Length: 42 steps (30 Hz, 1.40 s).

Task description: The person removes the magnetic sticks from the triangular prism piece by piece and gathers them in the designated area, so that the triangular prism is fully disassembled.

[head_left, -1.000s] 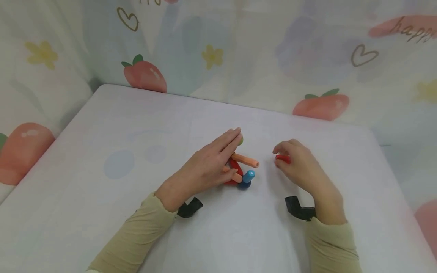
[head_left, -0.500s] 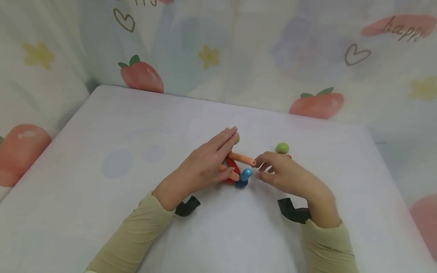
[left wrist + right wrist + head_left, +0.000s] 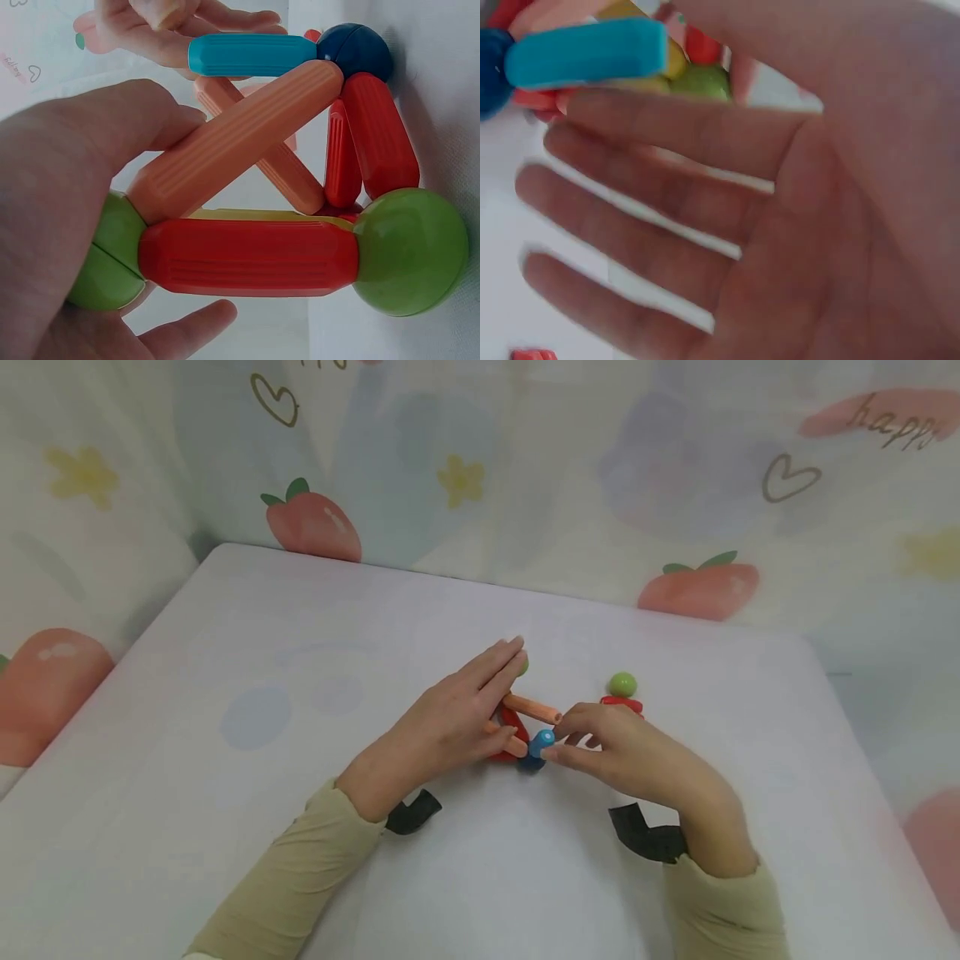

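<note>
On the white table point(image 3: 225, 635), right hand point(image 3: 630, 756) touches blue rod point(image 3: 540, 742), fingers relaxed.

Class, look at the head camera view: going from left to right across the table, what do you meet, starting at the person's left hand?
left hand → blue stick → right hand; the green ball on the red stick lies farther back, above the right hand's knuckles.
</note>
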Each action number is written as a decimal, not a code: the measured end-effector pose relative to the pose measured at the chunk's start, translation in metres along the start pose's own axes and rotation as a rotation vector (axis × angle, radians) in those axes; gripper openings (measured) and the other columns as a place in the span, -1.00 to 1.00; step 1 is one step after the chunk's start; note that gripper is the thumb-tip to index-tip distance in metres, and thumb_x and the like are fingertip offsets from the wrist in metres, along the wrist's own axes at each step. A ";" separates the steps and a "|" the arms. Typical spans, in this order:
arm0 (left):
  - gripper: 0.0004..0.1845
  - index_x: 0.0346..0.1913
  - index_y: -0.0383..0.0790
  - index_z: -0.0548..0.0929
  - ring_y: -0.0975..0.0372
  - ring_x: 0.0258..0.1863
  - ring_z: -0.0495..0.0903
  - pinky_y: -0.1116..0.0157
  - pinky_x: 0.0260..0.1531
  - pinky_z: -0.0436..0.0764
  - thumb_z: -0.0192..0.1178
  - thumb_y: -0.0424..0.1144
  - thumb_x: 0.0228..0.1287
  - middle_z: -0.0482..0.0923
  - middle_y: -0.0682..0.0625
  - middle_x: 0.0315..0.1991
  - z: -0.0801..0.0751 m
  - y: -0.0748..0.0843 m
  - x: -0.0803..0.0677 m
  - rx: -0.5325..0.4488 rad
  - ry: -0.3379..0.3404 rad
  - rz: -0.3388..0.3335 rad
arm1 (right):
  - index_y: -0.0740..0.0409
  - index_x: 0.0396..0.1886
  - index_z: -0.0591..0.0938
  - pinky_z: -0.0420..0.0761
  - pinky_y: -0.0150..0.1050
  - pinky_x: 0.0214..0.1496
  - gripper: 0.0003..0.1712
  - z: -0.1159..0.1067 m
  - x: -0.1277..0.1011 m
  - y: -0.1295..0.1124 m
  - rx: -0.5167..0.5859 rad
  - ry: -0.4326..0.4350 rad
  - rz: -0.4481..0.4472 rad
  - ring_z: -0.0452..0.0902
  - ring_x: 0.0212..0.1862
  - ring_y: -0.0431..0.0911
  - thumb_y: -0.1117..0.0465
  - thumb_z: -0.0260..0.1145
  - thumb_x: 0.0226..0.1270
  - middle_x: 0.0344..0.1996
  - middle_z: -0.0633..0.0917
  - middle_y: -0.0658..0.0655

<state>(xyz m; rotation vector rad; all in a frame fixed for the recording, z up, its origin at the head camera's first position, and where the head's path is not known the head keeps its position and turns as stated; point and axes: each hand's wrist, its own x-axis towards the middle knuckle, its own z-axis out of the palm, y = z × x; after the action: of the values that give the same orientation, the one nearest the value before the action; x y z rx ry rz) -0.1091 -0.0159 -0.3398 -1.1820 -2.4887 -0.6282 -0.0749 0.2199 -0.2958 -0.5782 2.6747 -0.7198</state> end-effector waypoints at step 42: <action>-0.15 0.42 -0.39 0.34 0.03 0.48 0.28 0.26 0.34 0.44 0.45 -0.09 0.14 0.27 -0.21 0.47 0.003 0.000 0.002 0.013 0.028 0.025 | 0.21 -0.04 0.69 0.65 -0.25 -0.14 -0.73 0.012 0.021 0.022 -0.016 -0.070 0.089 0.56 -0.23 -0.12 0.19 0.37 0.33 -0.23 0.73 0.07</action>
<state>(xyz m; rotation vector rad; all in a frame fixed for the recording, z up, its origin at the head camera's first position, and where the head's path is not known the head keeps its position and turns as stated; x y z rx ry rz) -0.1108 -0.0131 -0.3417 -1.1896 -2.4471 -0.6167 -0.0953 0.2225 -0.3213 -0.4756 2.6255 -0.6429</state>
